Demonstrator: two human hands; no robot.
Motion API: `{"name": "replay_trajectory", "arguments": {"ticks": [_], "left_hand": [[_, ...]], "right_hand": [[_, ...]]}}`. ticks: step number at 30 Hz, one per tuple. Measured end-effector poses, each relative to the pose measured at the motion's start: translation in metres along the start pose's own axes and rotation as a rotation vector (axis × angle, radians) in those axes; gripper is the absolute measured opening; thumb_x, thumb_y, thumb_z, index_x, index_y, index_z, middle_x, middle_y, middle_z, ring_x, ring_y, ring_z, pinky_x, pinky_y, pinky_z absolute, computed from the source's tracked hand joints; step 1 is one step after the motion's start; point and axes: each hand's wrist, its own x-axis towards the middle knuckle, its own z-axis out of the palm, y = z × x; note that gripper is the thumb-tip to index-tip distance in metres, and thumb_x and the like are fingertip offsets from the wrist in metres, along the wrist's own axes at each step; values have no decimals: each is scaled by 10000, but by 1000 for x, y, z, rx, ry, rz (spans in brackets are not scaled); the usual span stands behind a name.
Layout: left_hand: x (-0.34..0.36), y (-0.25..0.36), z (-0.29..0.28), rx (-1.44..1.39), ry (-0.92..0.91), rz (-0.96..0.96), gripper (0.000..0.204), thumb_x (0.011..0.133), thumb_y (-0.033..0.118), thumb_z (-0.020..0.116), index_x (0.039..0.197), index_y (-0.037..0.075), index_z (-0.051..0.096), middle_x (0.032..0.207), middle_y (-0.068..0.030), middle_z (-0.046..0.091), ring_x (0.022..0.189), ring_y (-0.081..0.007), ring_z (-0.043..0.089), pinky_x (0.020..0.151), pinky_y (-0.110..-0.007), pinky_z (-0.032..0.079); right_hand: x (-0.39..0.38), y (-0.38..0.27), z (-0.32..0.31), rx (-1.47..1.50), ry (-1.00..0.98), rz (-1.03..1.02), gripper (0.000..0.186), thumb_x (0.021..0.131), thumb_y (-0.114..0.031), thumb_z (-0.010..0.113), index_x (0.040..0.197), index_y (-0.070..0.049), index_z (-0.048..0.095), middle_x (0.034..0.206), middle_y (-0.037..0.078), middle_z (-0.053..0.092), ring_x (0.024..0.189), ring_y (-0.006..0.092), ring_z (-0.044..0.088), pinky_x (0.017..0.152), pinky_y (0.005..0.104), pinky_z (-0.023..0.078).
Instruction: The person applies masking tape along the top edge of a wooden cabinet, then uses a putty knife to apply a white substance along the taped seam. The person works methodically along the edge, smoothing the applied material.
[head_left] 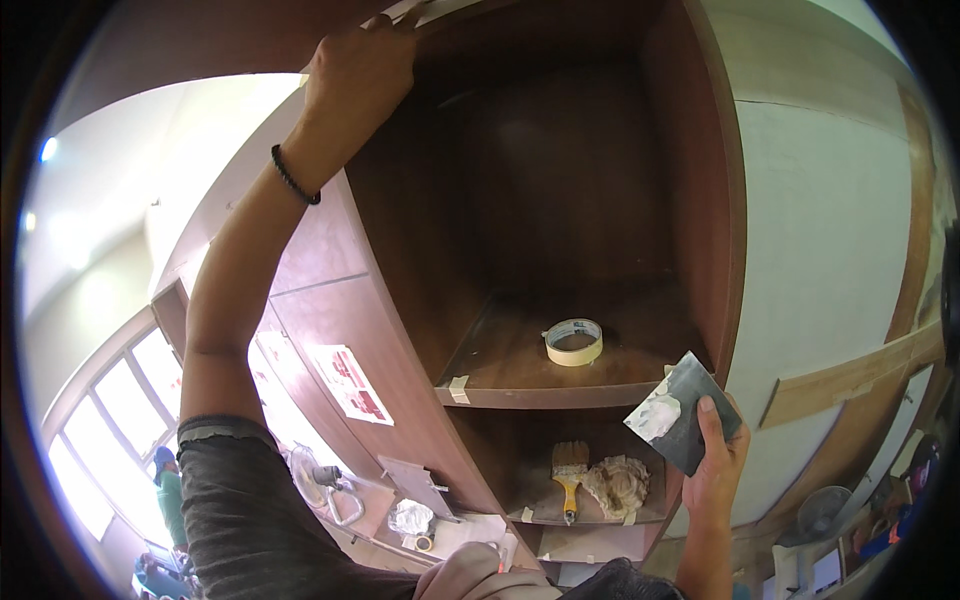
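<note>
My left hand (362,68) is raised to the top front edge (450,12) of a dark brown wooden cabinet (560,150). Its fingers are bent and pressed close to that edge; anything they hold is hidden. Lower down on the right, my right hand (718,450) grips a dark flat square plate (686,420), thumb on its face. A patch of white paste (656,412) lies on the plate's left part. The plate is in front of the cabinet's right side.
A roll of masking tape (590,355) sits on the cabinet's shelf (510,370). Below are a paintbrush (570,475) and a crumpled rag (622,487). A printed sheet (350,383) hangs on the left panel. At lower left are a fan (315,470) and a person in green (170,495).
</note>
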Motion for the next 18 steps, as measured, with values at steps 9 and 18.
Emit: {"name": "replay_trajectory", "arguments": {"ticks": [9, 18], "left_hand": [[68, 22, -47, -328, -32, 90, 533, 948, 185, 568, 1473, 99, 549, 941, -145, 726, 783, -266, 744, 639, -412, 593], [-23, -19, 29, -56, -69, 58, 539, 910, 161, 620, 1446, 200, 585, 976, -101, 750, 650, -272, 744, 517, -399, 614]], "right_hand": [[0, 2, -2, -12, -9, -8, 176, 1017, -198, 701, 940, -42, 679, 856, -33, 619, 789, 51, 519, 728, 239, 430], [-3, -6, -5, -9, -14, 2, 181, 1003, -204, 719, 1008, -25, 689, 911, -11, 645, 822, 70, 558, 764, 262, 472]]}}
